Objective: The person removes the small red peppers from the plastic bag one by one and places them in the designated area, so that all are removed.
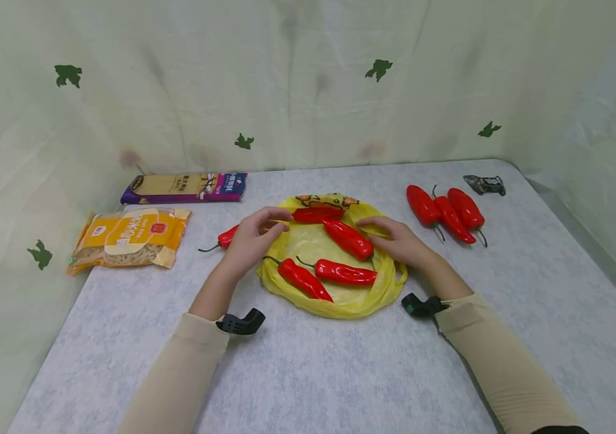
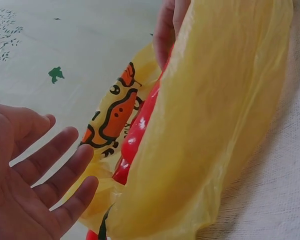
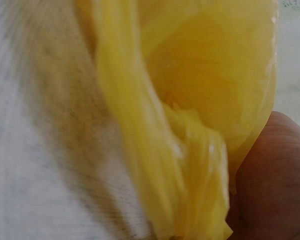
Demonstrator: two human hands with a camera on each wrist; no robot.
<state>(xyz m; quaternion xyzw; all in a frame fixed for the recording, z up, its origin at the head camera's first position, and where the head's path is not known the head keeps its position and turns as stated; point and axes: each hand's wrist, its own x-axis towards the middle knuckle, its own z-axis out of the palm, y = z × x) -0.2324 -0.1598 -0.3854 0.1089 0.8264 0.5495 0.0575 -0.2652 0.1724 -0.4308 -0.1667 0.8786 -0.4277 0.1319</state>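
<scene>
A yellow plastic bag [image 1: 308, 244] lies spread on the table with its mouth rolled wide. Inside it are several glossy red peppers [image 1: 346, 272]. My left hand [image 1: 254, 241] hovers at the bag's left rim; its fingers are spread and hold nothing in the left wrist view. My right hand [image 1: 397, 241] is over the right rim, its fingers reaching inward and its thumb near a red pepper [image 1: 348, 239]. The right wrist view shows only the thumb side beside the bag [image 3: 200, 85]; the fingers are hidden there. Another red pepper [image 1: 225, 237] lies partly behind the left hand.
Three red peppers [image 1: 451, 214] lie at the right, near a small black wrapped packet [image 1: 484, 184]. On the left are an orange food packet [image 1: 129, 238] and a long purple-and-tan packet [image 1: 183, 188]. A pale curtain [image 1: 308, 90] hangs behind the table.
</scene>
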